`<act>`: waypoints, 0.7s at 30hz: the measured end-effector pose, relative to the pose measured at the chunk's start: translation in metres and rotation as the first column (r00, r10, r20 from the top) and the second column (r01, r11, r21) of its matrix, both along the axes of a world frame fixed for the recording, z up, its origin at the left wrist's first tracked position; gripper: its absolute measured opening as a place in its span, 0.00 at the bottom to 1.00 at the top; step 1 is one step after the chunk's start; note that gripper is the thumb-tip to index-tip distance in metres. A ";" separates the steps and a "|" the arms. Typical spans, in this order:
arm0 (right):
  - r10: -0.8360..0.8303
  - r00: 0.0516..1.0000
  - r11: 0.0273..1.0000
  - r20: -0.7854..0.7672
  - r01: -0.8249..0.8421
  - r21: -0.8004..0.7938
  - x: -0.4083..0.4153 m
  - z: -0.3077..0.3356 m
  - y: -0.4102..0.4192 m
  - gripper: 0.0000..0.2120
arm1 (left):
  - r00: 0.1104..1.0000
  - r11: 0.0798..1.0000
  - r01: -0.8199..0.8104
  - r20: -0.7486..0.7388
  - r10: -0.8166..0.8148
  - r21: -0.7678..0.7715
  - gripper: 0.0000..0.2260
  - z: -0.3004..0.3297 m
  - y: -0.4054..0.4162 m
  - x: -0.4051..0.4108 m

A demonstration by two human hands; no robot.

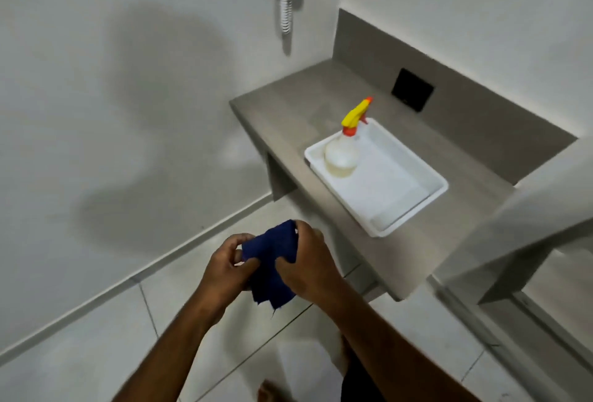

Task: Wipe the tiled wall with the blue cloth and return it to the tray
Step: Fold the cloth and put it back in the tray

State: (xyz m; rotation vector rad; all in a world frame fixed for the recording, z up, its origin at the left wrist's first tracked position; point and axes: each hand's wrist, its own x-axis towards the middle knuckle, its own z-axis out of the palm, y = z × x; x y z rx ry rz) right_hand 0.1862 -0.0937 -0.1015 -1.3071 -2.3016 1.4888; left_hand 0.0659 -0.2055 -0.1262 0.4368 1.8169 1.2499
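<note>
A dark blue cloth [271, 260] hangs crumpled between both of my hands, low in the middle of the view. My left hand [226, 265] pinches its left side and my right hand [306, 262] grips its right side. The white tray [414, 209] sits on the grey counter to the right, apart from my hands. A spray bottle [343, 151] with a yellow and orange trigger head stands upright in the tray's far left corner. The pale wall [112, 96] fills the left of the view, with my shadow on it.
The grey counter [282, 112] has a raised back panel with a black square plate [412, 90]. A coiled white cord [286, 13] hangs on the wall above. Light floor tiles [96, 353] lie below. A grey ledge [529, 225] juts in at the right.
</note>
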 end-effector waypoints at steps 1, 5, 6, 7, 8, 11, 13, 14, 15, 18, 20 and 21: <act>-0.029 1.000 0.999 -0.010 0.029 0.020 0.005 0.003 0.008 0.32 | 1.000 1.000 0.005 -0.004 -0.005 0.011 0.14 0.003 0.011 0.003; -0.118 0.990 0.990 -0.083 0.124 0.066 0.029 0.024 0.060 0.26 | 1.000 0.999 0.001 -0.024 0.000 0.045 0.10 0.014 0.066 0.023; -0.142 0.985 0.987 -0.093 0.149 0.067 0.037 0.030 0.076 0.24 | 1.000 0.999 0.003 -0.031 -0.002 0.045 0.10 0.016 0.083 0.029; -0.168 0.981 0.982 -0.098 0.175 0.074 0.044 0.035 0.093 0.23 | 0.999 0.999 0.004 -0.037 -0.002 0.051 0.11 0.019 0.101 0.035; -0.190 0.977 0.976 -0.094 0.198 0.090 0.050 0.037 0.112 0.21 | 0.998 0.999 0.004 -0.056 -0.001 0.054 0.11 0.020 0.120 0.040; -0.232 0.971 0.961 -0.060 0.239 0.142 0.064 0.033 0.168 0.18 | 0.979 0.999 0.047 -0.201 -0.042 0.024 0.07 0.020 0.182 0.052; -0.253 0.967 0.958 -0.006 0.252 0.134 0.070 0.021 0.202 0.18 | 0.936 0.991 0.114 -0.326 -0.131 -0.072 0.08 0.013 0.222 0.055; -0.254 0.967 0.960 0.030 0.248 0.131 0.072 0.015 0.214 0.18 | 0.902 0.979 0.148 -0.387 -0.192 -0.139 0.09 0.007 0.237 0.057; -0.249 0.967 0.962 0.062 0.239 0.132 0.073 0.007 0.226 0.19 | 0.858 0.961 0.180 -0.444 -0.258 -0.210 0.11 0.000 0.252 0.059; -0.213 0.971 0.972 0.110 0.199 0.128 0.075 -0.018 0.254 0.18 | 0.670 0.888 0.204 -0.603 -0.433 -0.411 0.14 -0.015 0.282 0.070; -0.180 0.975 0.979 0.130 0.165 0.121 0.072 -0.033 0.263 0.17 | 0.561 0.852 0.165 -0.663 -0.496 -0.497 0.15 -0.021 0.291 0.074; -0.161 0.976 0.982 0.147 0.144 0.119 0.072 -0.041 0.266 0.17 | 0.522 0.835 0.145 -0.675 -0.521 -0.531 0.15 -0.024 0.294 0.075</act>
